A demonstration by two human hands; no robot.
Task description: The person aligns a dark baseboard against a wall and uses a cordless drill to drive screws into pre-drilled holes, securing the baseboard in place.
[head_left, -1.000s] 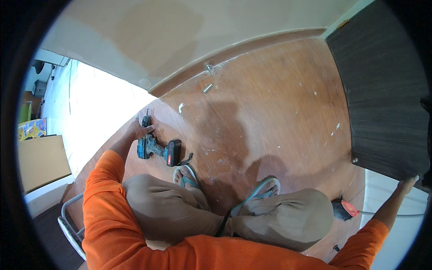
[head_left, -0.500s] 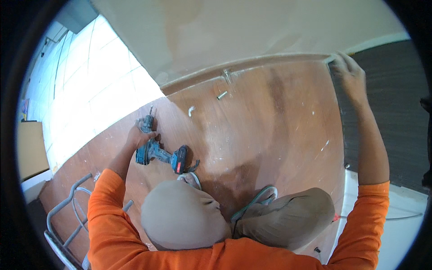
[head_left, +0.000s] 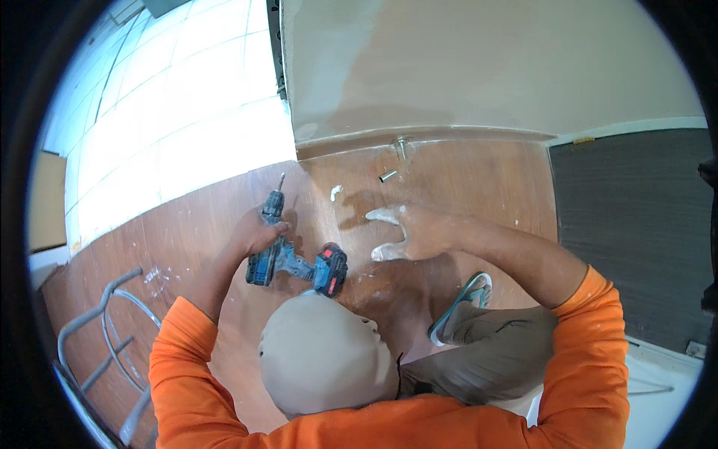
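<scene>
- The left hand (head_left: pixel 258 233) is clenched round the body of a blue cordless drill (head_left: pixel 288 251), which lies low on the wooden floor (head_left: pixel 464 168) just ahead of the person's bent knee (head_left: pixel 325 359); its bit points to the far side, its battery end sits nearest the knee.
- The right hand (head_left: pixel 407 232) grasps nothing: it is spread flat, fingers wide, pressed on the floor to the right of the drill, white with dust.
- Risk, as I judge it: the drill is held by its body, not its handle, so it could twist or slip if the trigger were caught.
- The flat hand lies near the bit's line; a skid of the bit could reach it.
- A short metal sleeve (head_left: pixel 388 176) and a stud (head_left: pixel 402 144) by the far wall could roll underfoot; the loose sandal (head_left: pixel 462 299) could slide on the dust.
- The floor is reddish-brown board, smeared with white dust and flecks.
- A plain beige wall (head_left: pixel 479 67) stands far, a bright tiled area (head_left: pixel 172 112) far left, a dark grey panel (head_left: pixel 628 224) right, a metal frame (head_left: pixel 112 329) near left.
</scene>
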